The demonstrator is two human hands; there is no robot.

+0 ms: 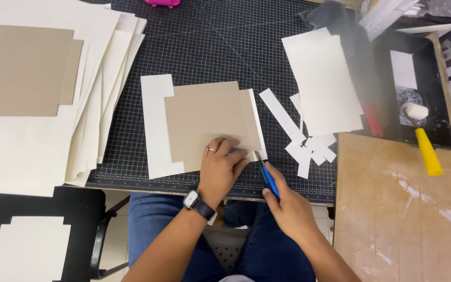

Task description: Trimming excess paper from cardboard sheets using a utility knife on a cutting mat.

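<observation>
Greyboard [212, 122] is lying on cream paper [155, 125] mid cutting mat [210, 47]; left hand [223, 167] is pressing flat on its near corner. Right hand [288, 206] is gripping blue scissors [269, 180], prob. trimming paper. Board looks stiff, light; pin w/ flat palm near edge.

I am looking steeply down from the one head camera, close above the cutting mat [210, 47], my lap nearest, table stretching far ahead.
</observation>
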